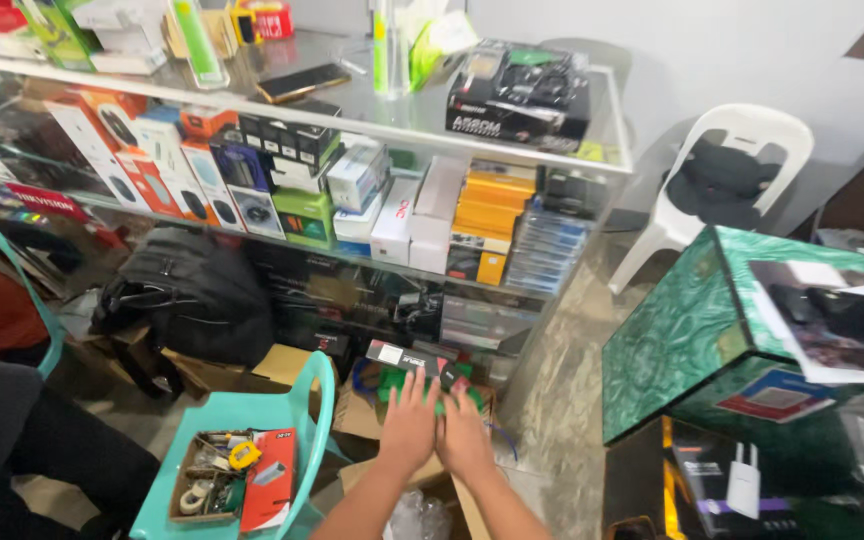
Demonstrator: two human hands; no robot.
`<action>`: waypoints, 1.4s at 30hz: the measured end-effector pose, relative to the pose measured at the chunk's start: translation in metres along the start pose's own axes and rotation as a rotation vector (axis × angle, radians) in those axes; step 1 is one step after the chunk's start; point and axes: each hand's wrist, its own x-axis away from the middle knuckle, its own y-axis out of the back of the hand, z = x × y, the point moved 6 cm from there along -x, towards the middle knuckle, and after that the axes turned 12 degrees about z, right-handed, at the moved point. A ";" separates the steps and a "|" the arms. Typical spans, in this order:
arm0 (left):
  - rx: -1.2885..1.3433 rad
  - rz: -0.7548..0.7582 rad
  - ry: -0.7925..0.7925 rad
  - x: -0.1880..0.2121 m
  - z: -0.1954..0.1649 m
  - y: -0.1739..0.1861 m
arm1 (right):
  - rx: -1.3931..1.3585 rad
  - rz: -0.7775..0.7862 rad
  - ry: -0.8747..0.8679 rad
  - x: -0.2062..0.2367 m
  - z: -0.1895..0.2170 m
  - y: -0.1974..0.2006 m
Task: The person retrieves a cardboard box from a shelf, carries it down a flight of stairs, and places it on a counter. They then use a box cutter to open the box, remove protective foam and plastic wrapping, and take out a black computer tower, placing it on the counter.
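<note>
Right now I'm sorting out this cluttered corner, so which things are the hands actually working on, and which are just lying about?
In hand:
- left hand and right hand, side by side, reaching onto the green item in the open cardboard box
- black carton just behind it

Lying about:
- teal plastic chair holding a tray of small tools
- black backpack
- white plastic chair
- green marbled box

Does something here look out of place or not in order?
Yes. A large green marbled box at the right sits tilted on one corner, not flat. A teal chair serves as a shelf for a tray of small tools. Both hands, left and right, reach into an open carton on the floor.
</note>
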 end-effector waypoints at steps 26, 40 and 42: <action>0.042 -0.161 -1.299 0.030 -0.793 -0.014 | 0.453 -0.781 -0.581 0.472 -0.345 0.511; 0.003 -0.067 -1.787 0.173 -0.947 -0.032 | 0.759 -0.842 -1.513 0.698 -0.333 0.525; 0.073 -0.027 -1.759 0.168 -0.948 -0.024 | 0.777 -0.947 -1.494 0.706 -0.336 0.524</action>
